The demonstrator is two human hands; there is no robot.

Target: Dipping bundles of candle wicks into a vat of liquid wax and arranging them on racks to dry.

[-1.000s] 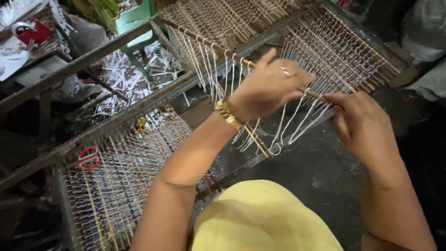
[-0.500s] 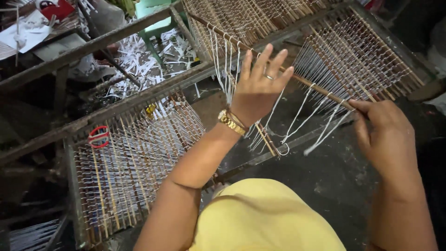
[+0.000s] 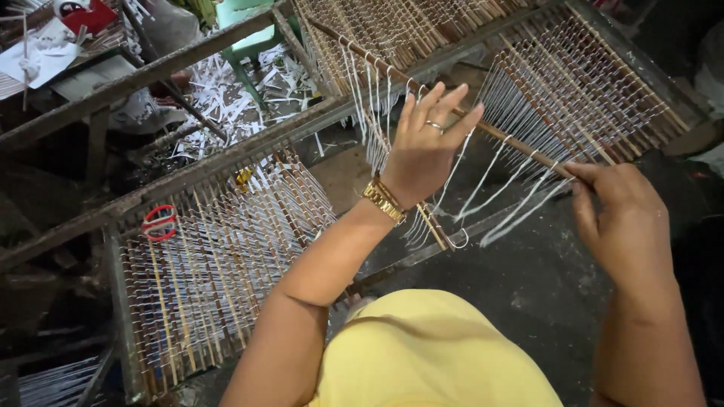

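A long thin wooden stick (image 3: 520, 143) hung with white threads (image 3: 483, 200) runs from upper left to lower right over a wooden frame loom (image 3: 588, 83) strung with sticks and threads. My right hand (image 3: 622, 218) pinches the stick's near end. My left hand (image 3: 426, 147), with a ring and a gold wristwatch (image 3: 383, 200), is raised with fingers spread over the stick's middle, touching the threads and gripping nothing.
A second strung frame (image 3: 204, 256) lies at lower left with red scissors (image 3: 160, 223) on its edge. Rusty metal bars (image 3: 151, 75) cross the upper left. White paper scraps (image 3: 219, 98) litter the ground behind. A yellow garment (image 3: 430, 354) fills the bottom centre.
My left hand has let go of the stick and opened, fingers fanned upward. My right hand has slid right along the stick, and the threads have spread out.
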